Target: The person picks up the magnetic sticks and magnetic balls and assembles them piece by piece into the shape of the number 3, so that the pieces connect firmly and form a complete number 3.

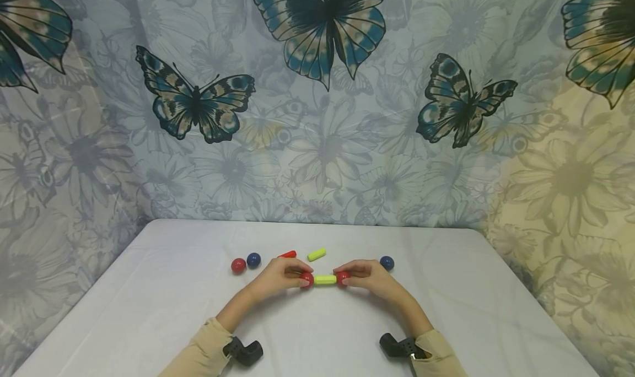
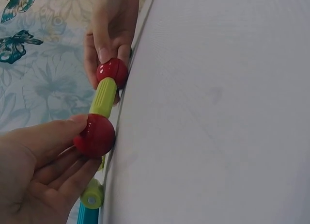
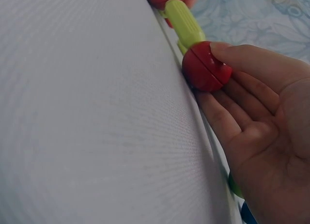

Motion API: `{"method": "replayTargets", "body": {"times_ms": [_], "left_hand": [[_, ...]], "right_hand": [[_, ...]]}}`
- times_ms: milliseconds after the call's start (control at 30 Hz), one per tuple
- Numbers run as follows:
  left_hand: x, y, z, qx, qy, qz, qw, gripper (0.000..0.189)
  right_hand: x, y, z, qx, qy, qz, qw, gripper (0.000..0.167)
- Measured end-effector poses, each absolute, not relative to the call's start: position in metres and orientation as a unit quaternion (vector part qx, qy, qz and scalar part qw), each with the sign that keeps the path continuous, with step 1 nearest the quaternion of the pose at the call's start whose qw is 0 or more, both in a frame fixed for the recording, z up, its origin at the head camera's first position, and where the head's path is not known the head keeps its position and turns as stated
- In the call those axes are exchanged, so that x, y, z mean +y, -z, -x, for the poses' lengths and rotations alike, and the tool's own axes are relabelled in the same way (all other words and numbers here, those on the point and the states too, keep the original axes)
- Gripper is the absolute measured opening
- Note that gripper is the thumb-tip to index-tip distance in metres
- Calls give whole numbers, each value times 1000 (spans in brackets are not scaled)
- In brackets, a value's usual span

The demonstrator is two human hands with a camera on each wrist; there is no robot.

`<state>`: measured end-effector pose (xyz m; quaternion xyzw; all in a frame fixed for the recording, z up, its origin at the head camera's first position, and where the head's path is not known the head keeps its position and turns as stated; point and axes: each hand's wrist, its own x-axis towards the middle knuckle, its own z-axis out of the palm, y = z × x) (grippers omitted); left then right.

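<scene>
A yellow-green rod (image 1: pixel 325 279) joins two red balls into a dumbbell shape, level above or on the white table; its contact with the tabletop is hard to tell. My left hand (image 1: pixel 281 273) pinches the left red ball (image 2: pixel 95 136) between thumb and fingers. At the other end, the right red ball (image 3: pixel 207 66) is pinched by my right hand (image 1: pixel 369 276). Behind my left hand lies a red rod (image 1: pixel 288 254), partly covered by it. Another yellow-green rod (image 1: pixel 316 254) rests just beyond the dumbbell.
To the left sit a loose red ball (image 1: pixel 238 265) and a dark blue ball (image 1: pixel 254 260). A second blue ball (image 1: pixel 387 263) stands behind my right hand. The white table (image 1: pixel 317 333) ends at a butterfly-patterned cloth (image 1: pixel 327 145). A teal piece (image 2: pixel 88 216) shows below my left hand.
</scene>
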<state>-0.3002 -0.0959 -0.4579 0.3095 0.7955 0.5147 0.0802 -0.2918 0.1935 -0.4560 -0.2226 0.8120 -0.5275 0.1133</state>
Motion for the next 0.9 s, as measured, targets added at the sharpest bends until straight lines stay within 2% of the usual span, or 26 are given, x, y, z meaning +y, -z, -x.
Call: {"method": "replayTargets", "body": {"times_ms": [333, 633, 900], "left_hand": [[-86, 457, 291, 795, -515, -318, 35, 40], [-73, 467, 282, 824, -485, -293, -7, 36], [-70, 472, 281, 831, -483, -274, -21, 33]], "right_hand": [[194, 455, 291, 810, 530, 224, 116, 33], [194, 455, 292, 806, 533, 231, 116, 33], [193, 456, 293, 808, 531, 230, 114, 33]]}}
